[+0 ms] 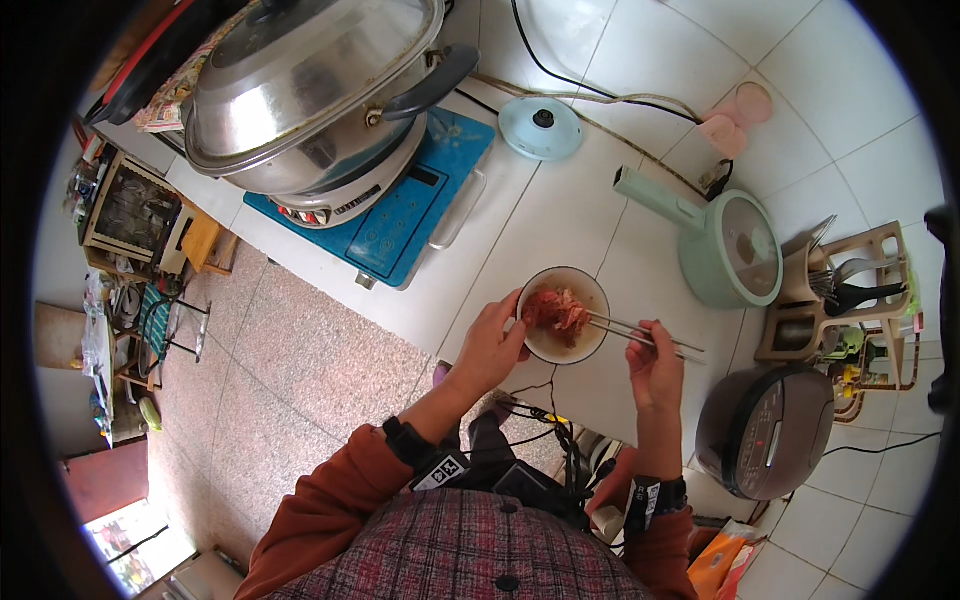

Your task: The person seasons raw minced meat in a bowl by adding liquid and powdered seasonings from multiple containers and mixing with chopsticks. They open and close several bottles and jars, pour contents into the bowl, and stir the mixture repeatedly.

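Note:
A bowl point(601, 340) with a dark rim stands on the white tiled counter near its front edge. Reddish raw meat point(556, 312) in small pieces lies inside, with some pale brownish liquid around it. My left hand point(495, 345) is closed on the bowl's left side, its thumb and fingers at the rim. With my right hand point(655, 365) I grip a pair of metal chopsticks point(625, 328). Their tips reach over the bowl's right rim and into the meat.
Back left, a large lidded steel pot point(310, 100) stands on a blue cooktop point(400, 225). A light blue lid point(541, 128) lies behind the bowl. To the right are a green handled pot point(735, 250), a utensil rack point(850, 285) and a brown rice cooker point(765, 430). Cables hang below the counter edge.

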{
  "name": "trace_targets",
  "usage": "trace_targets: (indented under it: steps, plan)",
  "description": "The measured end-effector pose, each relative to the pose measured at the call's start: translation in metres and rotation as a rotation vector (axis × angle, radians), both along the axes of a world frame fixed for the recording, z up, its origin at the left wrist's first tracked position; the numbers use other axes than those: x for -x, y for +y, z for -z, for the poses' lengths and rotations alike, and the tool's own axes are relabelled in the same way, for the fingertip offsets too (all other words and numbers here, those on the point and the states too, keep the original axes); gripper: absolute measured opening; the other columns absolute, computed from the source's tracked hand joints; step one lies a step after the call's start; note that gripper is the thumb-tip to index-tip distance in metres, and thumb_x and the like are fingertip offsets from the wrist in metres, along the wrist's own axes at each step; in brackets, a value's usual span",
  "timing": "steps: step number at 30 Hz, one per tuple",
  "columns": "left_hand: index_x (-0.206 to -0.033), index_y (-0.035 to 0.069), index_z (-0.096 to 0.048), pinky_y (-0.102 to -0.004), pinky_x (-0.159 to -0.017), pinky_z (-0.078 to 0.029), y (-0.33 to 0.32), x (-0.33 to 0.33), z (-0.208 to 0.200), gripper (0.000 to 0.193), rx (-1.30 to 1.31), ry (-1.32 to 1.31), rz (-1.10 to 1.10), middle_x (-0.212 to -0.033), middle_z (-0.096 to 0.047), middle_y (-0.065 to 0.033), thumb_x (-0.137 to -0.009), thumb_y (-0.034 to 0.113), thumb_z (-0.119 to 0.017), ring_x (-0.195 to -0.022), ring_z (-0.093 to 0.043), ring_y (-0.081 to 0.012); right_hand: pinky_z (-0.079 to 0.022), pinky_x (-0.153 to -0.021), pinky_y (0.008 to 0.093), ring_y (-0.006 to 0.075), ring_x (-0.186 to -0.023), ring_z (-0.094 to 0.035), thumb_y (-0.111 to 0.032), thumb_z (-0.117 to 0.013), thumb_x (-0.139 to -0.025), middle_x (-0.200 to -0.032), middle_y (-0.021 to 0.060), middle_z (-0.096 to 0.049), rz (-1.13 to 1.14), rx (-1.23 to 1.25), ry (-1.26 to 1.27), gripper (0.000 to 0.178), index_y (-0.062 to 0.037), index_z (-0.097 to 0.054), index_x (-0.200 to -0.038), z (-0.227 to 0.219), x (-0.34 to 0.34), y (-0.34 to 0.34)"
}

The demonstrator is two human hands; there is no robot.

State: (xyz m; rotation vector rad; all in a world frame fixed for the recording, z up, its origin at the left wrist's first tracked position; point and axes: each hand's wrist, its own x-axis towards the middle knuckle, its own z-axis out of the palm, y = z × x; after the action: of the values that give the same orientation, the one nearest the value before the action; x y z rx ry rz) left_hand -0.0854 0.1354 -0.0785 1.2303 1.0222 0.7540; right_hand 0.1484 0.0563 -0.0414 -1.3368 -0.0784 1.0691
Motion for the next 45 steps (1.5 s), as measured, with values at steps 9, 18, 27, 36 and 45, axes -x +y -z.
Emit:
trace_targets:
  steps: [9,18,27,36,45]
  plan:
    - [-0.14,0.001,-0.044,-0.0307,-0.064,-0.059,0.001,0.001,0.0,0.047,0.003,0.01,0.004,-0.114,-0.05,-0.0177,-0.094,0.01,-0.051,-0.073,-0.069,-0.0239,-0.049,-0.055,0.0215,0.0084,-0.059,-0.058,-0.024,-0.054,-0.1,-0.093,0.0098,-0.068,-0.321,-0.013,-0.415,0.026,-0.0013,-0.064,-0.107,-0.049,-0.001,-0.004]
    - [-0.14,0.001,-0.043,-0.0308,-0.064,-0.058,0.002,-0.001,0.002,0.048,-0.004,0.039,0.005,-0.113,-0.05,-0.0176,-0.094,0.011,-0.051,-0.071,-0.069,-0.0236,-0.053,-0.056,0.0245,0.0114,-0.06,-0.062,-0.022,-0.053,-0.1,-0.085,0.0081,-0.066,-0.19,0.042,-0.453,0.023,-0.0018,-0.063,-0.103,-0.01,0.013,0.01]
    - [-0.141,0.001,-0.042,-0.0311,-0.065,-0.057,0.002,0.001,0.0,0.049,0.036,0.008,0.018,-0.118,-0.05,-0.0175,-0.094,0.013,-0.051,-0.071,-0.069,-0.023,-0.054,-0.057,0.024,0.0121,-0.06,-0.062,-0.022,-0.054,-0.1,-0.085,0.0092,-0.067,-0.198,-0.062,-0.473,0.025,0.0008,-0.064,-0.102,-0.056,0.023,0.009]
    - [-0.141,0.0,-0.041,-0.0305,-0.065,-0.057,0.003,0.001,0.003,0.05,0.014,0.022,0.03,-0.119,-0.05,-0.0188,-0.094,0.014,-0.051,-0.072,-0.07,-0.0235,-0.052,-0.056,0.0229,0.0099,-0.061,-0.061,-0.021,-0.054,-0.099,-0.09,0.0082,-0.068,-0.328,0.043,-0.494,0.023,-0.0015,-0.065,-0.107,-0.025,0.025,0.014]
    - [-0.141,0.0,-0.04,-0.031,-0.065,-0.058,0.003,0.001,-0.001,0.049,0.025,0.016,0.034,-0.118,-0.05,-0.0183,-0.095,0.012,-0.05,-0.073,-0.07,-0.0231,-0.057,-0.059,0.0278,0.0157,-0.062,-0.064,-0.026,-0.057,-0.098,-0.082,0.0097,-0.065,0.017,0.018,-0.139,0.027,0.0007,-0.062,-0.098,0.006,0.008,0.003]
